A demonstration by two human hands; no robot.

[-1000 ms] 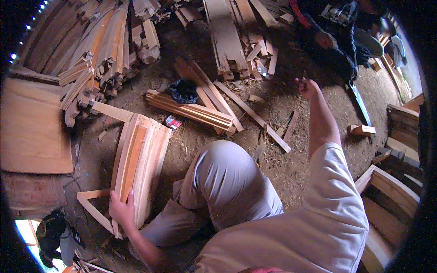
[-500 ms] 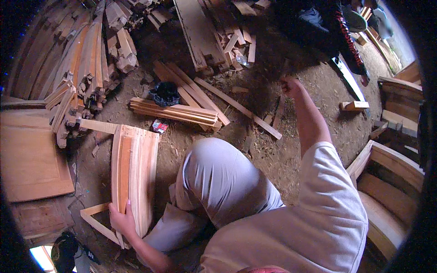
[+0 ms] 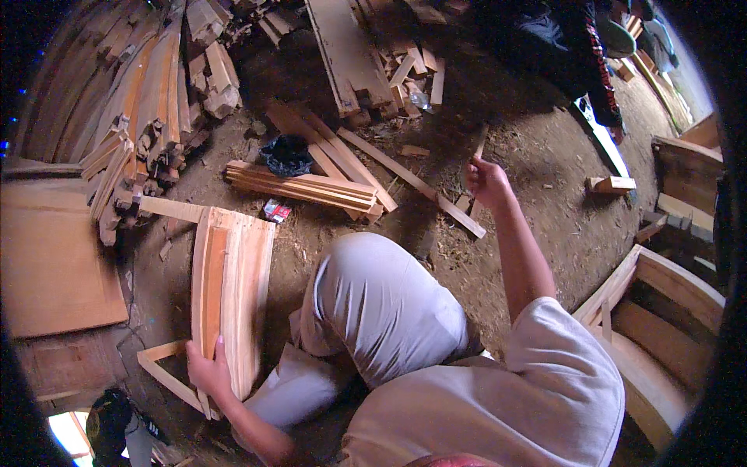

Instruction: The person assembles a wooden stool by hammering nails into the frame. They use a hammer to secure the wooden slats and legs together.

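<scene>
I crouch on a dirt floor in grey trousers and a light shirt. My left hand (image 3: 208, 370) grips the near end of a curved panel of joined wooden slats (image 3: 237, 272) lying on the ground at my left. My right arm stretches forward, and my right hand (image 3: 487, 180) is closed around a thin dark stick (image 3: 478, 150) that points up and away. Just beyond that hand a long wooden batten (image 3: 412, 183) lies on the ground. What kind of stick it is cannot be made out.
Stacked timber (image 3: 148, 101) fills the upper left, and a bundle of slats (image 3: 303, 187) lies ahead beside a dark bowl-like thing (image 3: 286, 154) and a small red packet (image 3: 274, 210). A flat board (image 3: 54, 257) lies at left. Curved wooden frames (image 3: 669, 303) stand at right. A person in dark clothes (image 3: 560, 47) is at top right.
My right hand has drawn a little nearer and leftward over the ground, now closed on the thin stick. My left hand stays on the curved panel. The view has tilted slightly.
</scene>
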